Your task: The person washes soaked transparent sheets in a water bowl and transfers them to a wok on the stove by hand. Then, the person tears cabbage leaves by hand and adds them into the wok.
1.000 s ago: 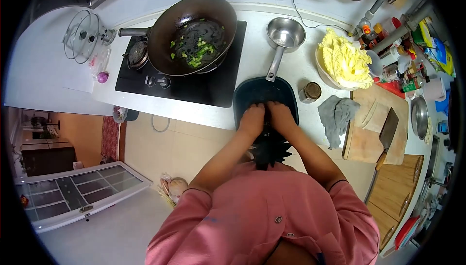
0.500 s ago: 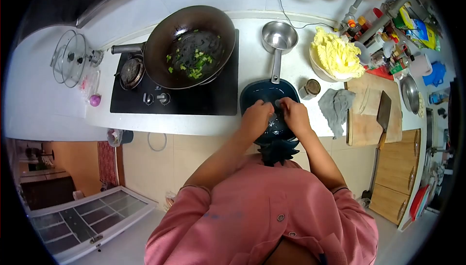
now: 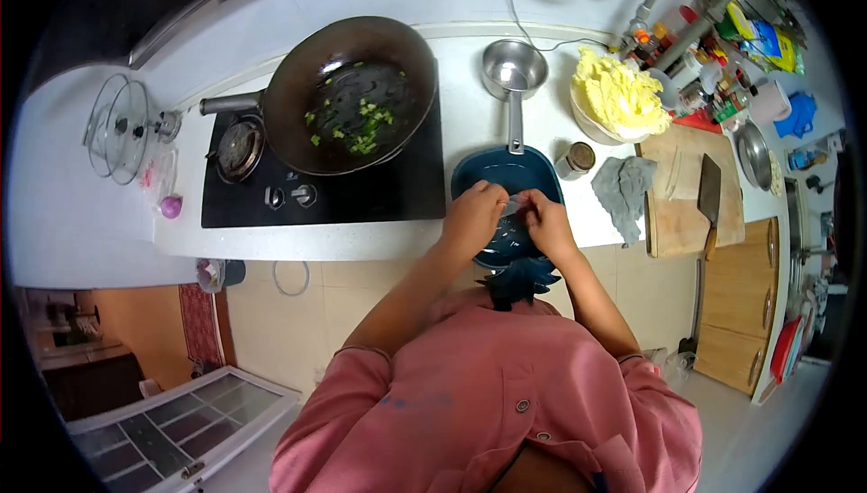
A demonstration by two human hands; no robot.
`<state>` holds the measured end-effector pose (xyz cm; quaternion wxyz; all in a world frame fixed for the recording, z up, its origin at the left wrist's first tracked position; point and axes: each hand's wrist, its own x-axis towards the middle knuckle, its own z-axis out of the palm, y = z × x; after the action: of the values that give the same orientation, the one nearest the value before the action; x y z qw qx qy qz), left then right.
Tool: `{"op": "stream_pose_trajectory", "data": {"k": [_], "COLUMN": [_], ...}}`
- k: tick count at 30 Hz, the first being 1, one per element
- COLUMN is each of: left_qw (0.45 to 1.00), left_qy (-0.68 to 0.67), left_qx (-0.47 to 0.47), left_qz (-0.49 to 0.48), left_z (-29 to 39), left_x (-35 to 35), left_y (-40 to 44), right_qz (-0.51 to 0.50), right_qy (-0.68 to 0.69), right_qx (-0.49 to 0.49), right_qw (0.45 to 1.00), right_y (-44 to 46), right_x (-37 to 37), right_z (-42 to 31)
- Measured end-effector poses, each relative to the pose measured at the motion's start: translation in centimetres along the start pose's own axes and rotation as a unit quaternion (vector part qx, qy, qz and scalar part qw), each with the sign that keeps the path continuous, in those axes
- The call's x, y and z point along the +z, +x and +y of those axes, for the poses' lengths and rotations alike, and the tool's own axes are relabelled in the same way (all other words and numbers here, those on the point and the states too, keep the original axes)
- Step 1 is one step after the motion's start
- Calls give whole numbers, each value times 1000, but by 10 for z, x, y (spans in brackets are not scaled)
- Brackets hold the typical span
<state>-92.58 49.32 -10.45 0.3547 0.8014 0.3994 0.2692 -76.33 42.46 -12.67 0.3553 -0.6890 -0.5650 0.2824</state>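
Over a dark blue basin (image 3: pixel 492 166) at the counter's front edge, both of my hands are close together. My left hand (image 3: pixel 475 218) has its fingers curled in a pinch. Opposite it, my right hand (image 3: pixel 548 227) pinches too. Between the fingertips shows a small translucent greyish piece (image 3: pixel 514 207), too small and partly covered to name surely. Several shiny bits in the basin below are hard to make out. A leaf-shaped dark handle (image 3: pixel 521 278) juts from the basin towards my chest.
Left, a wok (image 3: pixel 348 145) with chopped greens sits on the black hob (image 3: pixel 379 204). Behind the basin lies a steel saucepan (image 3: pixel 515 69). To the right are a jar (image 3: pixel 578 159), grey cloth (image 3: pixel 623 190), cabbage bowl (image 3: pixel 603 132) and cutting board (image 3: pixel 673 222) with a cleaver (image 3: pixel 710 188).
My hands have drawn nearer to each other, and the translucent piece now shows between both sets of fingertips. The camera view has shifted slightly.
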Motion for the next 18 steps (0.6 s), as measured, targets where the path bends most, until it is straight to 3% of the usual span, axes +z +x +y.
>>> {"op": "stream_pose_trajectory", "data": {"k": [13, 18], "left_qw": [995, 992], "left_qy": [49, 105], "left_qx": [10, 13], "left_qz": [-89, -75], "left_z": [-13, -3], "left_x": [32, 34], "left_y": [-4, 1], "right_qz": [-15, 10], "right_qy": [-50, -43], "right_qx": [-41, -75], "right_qw": [998, 996], "right_y": [-15, -15], "right_x": [-2, -18], "right_z": [17, 10]}}
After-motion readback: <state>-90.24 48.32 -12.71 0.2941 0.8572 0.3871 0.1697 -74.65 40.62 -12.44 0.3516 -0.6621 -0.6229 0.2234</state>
